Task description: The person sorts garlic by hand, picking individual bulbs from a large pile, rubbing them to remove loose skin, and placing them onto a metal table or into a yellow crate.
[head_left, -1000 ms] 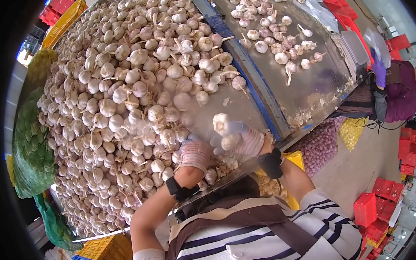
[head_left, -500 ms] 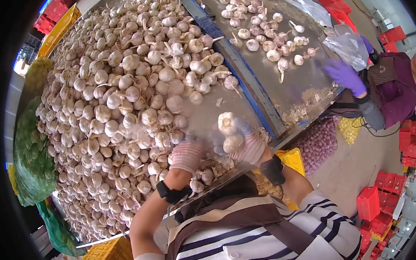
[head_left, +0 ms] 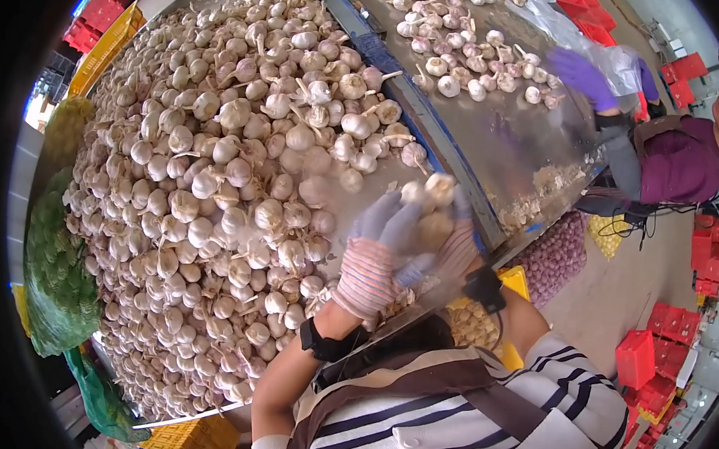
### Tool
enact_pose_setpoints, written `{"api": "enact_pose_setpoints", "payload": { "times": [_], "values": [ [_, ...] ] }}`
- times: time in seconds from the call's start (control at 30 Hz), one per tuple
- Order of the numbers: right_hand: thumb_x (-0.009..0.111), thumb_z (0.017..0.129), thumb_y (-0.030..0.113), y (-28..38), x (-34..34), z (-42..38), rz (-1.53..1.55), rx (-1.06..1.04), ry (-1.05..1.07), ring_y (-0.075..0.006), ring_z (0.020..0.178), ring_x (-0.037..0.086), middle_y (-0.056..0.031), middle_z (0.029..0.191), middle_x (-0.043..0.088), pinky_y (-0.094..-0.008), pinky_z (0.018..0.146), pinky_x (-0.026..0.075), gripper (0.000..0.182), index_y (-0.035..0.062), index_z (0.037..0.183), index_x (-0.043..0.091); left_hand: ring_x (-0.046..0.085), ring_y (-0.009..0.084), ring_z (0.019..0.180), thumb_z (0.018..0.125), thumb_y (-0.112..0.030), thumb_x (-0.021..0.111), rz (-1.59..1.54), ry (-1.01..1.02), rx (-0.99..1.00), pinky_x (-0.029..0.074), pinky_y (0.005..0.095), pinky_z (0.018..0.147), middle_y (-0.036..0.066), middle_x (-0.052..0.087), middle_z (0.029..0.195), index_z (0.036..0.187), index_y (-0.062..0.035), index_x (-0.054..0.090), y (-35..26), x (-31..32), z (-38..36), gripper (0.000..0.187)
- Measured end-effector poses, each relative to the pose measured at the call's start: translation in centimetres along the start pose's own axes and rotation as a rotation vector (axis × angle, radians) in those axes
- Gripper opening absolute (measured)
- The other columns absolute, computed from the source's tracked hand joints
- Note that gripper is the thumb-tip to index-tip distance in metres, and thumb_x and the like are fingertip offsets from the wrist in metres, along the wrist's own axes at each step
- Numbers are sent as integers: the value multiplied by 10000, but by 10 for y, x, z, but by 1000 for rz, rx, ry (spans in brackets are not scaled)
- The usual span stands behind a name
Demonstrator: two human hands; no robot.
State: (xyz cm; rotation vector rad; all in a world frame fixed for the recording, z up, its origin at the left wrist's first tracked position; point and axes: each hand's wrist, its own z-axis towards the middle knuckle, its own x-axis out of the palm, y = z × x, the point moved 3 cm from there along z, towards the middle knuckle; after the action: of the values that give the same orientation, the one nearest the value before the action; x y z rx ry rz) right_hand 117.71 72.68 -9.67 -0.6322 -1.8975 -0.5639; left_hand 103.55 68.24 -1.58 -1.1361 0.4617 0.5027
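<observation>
Cream-white, papery garlic bulbs (head_left: 436, 198), blurred, were held above metal tabletop (head_left: 369, 191) in right hand in pink-striped, grey-fingered glove (head_left: 456, 239); grip closed around them. Left hand in matching glove (head_left: 372, 266) was held wide beside them, thumb parted from fingers; contact could not be told. Large heap of dull white, purple-tinged garlic (head_left: 215, 192) was spread to left. Bare metal was left between heap and blue-edged metal divider (head_left: 437, 139); near side was bounded by table rim (head_left: 403, 318).
</observation>
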Motion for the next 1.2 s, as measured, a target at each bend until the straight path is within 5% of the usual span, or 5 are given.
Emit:
{"api": "enact_pose_setpoints", "payload": {
  "times": [0.23, 0.37, 0.47, 0.63, 1.2],
  "values": [
    [720, 785, 397, 149, 51, 62, -529, -536, -235, -238, 898, 643, -132, 1149, 575, -319, 662, 585, 555, 39, 1152, 510, 466, 357, 1174, 794, -369, 646, 864, 152, -212, 332, 514, 1014, 180, 451, 1294, 1199, -124, 538, 89, -4, 3, 485],
    [710, 770, 201, 151, 74, 85, -2000, -1457, -307, -225, 791, 618, -106, 990, 622, -314, 736, 508, 462, 28, 1160, 534, 487, 352, 1163, 799, -414, 617, 1177, 459, -330, 313, 508, 1039, 215, 434, 1295, 1262, -163, 479, 106, 30, -24, 544],
    [684, 779, 138, 72, 72, 110, -1836, -601, -110, -190, 829, 605, -98, 999, 619, -319, 768, 506, 479, 74, 1230, 535, 557, 356, 1091, 788, -367, 645, 874, 514, -223, 389, 511, 978, 253, 411, 1319, 1311, -185, 428, 78, 60, -48, 594],
    [658, 784, 313, 0, 71, 141, -2710, -438, 69, -356, 883, 620, -199, 1206, 508, -469, 762, 502, 386, 67, 1058, 542, 592, 381, 1020, 785, -330, 664, 532, 632, -219, 456, 468, 914, 266, 420, 1326, 1325, -168, 440, 36, 52, -65, 606],
    [548, 784, 186, -7, 125, 199, -2790, -312, -190, -385, 848, 653, -213, 924, 664, -467, 729, 524, 262, 36, 978, 640, 635, 284, 845, 847, -163, 609, -1311, 429, 439, 519, 350, 731, 156, 622, 1027, 1052, -60, 629, -175, -83, 33, 230]
  ]
}}
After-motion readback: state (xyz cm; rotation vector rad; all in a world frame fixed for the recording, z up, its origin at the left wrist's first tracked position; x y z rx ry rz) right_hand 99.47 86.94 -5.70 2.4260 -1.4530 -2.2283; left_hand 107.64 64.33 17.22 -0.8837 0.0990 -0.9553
